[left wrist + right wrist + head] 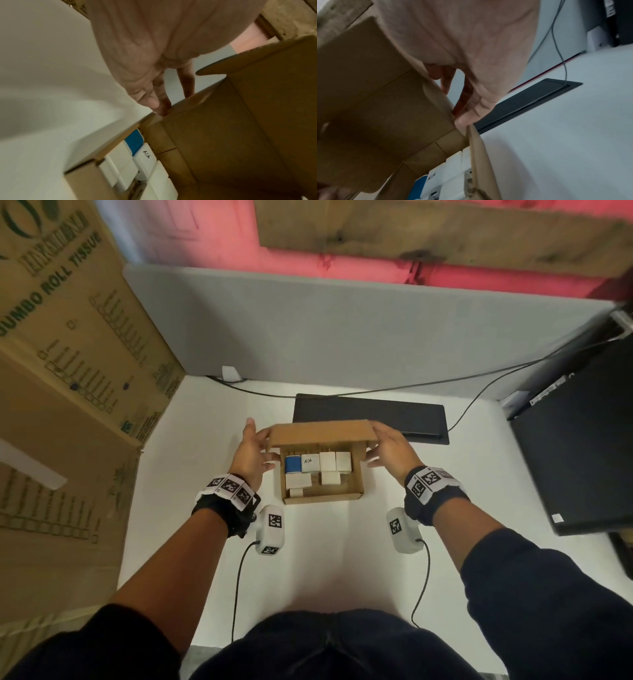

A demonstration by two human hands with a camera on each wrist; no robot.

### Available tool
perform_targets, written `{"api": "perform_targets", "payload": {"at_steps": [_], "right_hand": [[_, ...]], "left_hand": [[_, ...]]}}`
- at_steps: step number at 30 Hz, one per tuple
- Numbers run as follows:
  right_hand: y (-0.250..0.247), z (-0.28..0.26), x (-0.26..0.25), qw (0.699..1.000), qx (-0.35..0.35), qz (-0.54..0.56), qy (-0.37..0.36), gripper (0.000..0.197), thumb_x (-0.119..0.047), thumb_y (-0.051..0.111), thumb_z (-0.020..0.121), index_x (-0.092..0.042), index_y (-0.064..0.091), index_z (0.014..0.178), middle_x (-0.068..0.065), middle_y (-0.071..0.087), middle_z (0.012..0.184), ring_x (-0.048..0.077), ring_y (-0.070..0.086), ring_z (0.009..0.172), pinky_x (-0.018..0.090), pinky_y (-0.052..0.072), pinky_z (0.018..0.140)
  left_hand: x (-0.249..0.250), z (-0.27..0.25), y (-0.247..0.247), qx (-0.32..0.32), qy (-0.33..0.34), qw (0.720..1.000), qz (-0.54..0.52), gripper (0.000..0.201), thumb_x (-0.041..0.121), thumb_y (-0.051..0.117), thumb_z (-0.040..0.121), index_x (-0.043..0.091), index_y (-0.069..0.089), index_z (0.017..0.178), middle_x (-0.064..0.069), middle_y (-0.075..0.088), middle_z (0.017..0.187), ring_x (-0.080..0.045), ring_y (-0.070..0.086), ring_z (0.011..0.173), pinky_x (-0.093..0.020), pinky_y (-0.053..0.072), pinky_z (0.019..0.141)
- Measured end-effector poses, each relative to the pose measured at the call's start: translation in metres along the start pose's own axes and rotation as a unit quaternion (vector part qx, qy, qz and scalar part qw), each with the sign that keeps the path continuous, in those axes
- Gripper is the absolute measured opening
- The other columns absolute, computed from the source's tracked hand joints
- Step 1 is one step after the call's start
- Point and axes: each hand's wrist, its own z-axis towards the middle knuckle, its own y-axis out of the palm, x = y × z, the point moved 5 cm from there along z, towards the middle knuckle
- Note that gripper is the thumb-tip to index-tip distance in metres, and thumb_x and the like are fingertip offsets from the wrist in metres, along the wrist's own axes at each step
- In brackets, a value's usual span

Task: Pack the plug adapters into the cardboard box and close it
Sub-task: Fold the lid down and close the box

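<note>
Plug adapters (318,472), small white blocks and one blue, lie packed inside the shallow brown cardboard box (322,497) on the white table (479,508). Left hand (251,455) and right hand (388,451) each pinch a side edge of the brown hinged lid (320,433), which stands half raised; closing appears to remain.

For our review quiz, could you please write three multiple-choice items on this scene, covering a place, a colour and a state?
1. Where do the adapters lie?
A. inside the cardboard box
B. on the black panel
C. on the bare table

2. What colour is the one adapter that is not white?
A. red
B. blue
C. green

3. How does the box lid stand?
A. fully shut
B. torn off
C. partly raised, held at both ends

Key: 1 A, the head view shows them all between the box walls; 2 B, the far-left one in the back row is blue; 3 C, the left hand and the right hand each grip one lid end, the contents showing beneath.
</note>
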Motion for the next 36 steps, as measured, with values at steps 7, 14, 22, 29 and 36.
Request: {"api": "perform_targets", "payload": {"at_steps": [7, 14, 22, 29, 36], "right_hand": [[0.009, -0.023, 0.022, 0.995, -0.05, 0.0, 0.091, 0.033, -0.048, 0.056, 0.095, -0.03, 0.065, 0.121, 0.006, 0.07, 0.112, 0.025, 0.07, 0.097, 0.046, 0.058, 0.09], [0.012, -0.036, 0.057, 0.973, -0.018, -0.223, 0.058, 0.056, -0.035, 0.068, 0.091, -0.028, 0.044, 0.142, 0.008, 0.065, 0.118, 0.022, 0.06, 0.096, 0.031, 0.046, 0.084], [0.017, -0.051, 0.093, 0.962, 0.015, -0.254, 0.103, 0.031, -0.037, 0.063, 0.091, -0.02, 0.064, 0.116, 0.005, 0.066, 0.109, 0.021, 0.061, 0.088, 0.02, 0.042, 0.061], [0.023, -0.057, 0.095, 0.972, -0.014, -0.214, 0.099, 0.018, -0.036, 0.063, 0.09, -0.021, 0.064, 0.099, -0.004, 0.062, 0.101, 0.022, 0.06, 0.095, 0.028, 0.042, 0.074], [0.02, -0.056, 0.109, 0.982, -0.025, -0.154, 0.105, 0.009, -0.033, 0.064, 0.078, -0.031, 0.056, 0.082, 0.0, 0.074, 0.094, 0.025, 0.07, 0.084, 0.048, 0.06, 0.083]], "left_hand": [[-0.022, -0.018, 0.002, -0.006, -0.005, 0.994, 0.11, 0.048, 0.057, 0.04, 0.099, 0.027, 0.075, 0.112, -0.005, 0.071, 0.117, -0.022, 0.064, 0.104, -0.041, 0.048, 0.093], [-0.05, -0.031, 0.0, 0.024, 0.079, 0.921, 0.38, 0.039, 0.02, 0.069, 0.089, 0.038, 0.064, 0.124, -0.001, 0.058, 0.11, -0.022, 0.06, 0.105, -0.024, 0.044, 0.083], [-0.072, -0.037, -0.007, 0.093, -0.02, 0.88, 0.464, 0.034, 0.041, 0.062, 0.091, 0.008, 0.069, 0.097, -0.013, 0.074, 0.093, -0.03, 0.071, 0.088, -0.036, 0.058, 0.083], [-0.095, -0.045, -0.001, 0.055, -0.079, 0.932, 0.348, 0.034, 0.044, 0.06, 0.093, 0.011, 0.065, 0.087, -0.01, 0.072, 0.096, -0.027, 0.074, 0.081, -0.041, 0.065, 0.068], [-0.115, -0.049, -0.009, 0.066, -0.092, 0.971, 0.209, 0.026, 0.043, 0.066, 0.091, 0.021, 0.06, 0.102, -0.01, 0.069, 0.108, -0.026, 0.071, 0.096, -0.047, 0.065, 0.063]]}}
